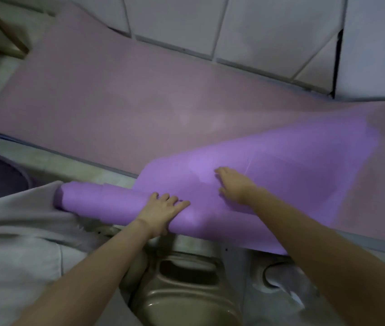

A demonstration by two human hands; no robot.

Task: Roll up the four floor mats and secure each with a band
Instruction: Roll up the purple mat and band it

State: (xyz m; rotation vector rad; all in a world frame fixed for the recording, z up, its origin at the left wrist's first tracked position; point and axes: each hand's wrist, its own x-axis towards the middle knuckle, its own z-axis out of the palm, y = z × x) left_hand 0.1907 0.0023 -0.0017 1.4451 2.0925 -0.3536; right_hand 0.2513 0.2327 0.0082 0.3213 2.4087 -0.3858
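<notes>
Two bare hands work on one purple mat point(280, 165), which lies slantwise across a longer, paler pink mat point(116, 102) beside white tiles point(269, 27). At the blurred right end the two may join, but this cannot be told. The purple mat's near end is wound into a roll point(97, 200). The left hand point(161, 211) grips that roll, fingers curled over its top. The right hand point(231, 184) lies flat with straight fingers, pressing the loose part just beyond the roll. Grey cloth point(17, 231) touches the roll's left end.
</notes>
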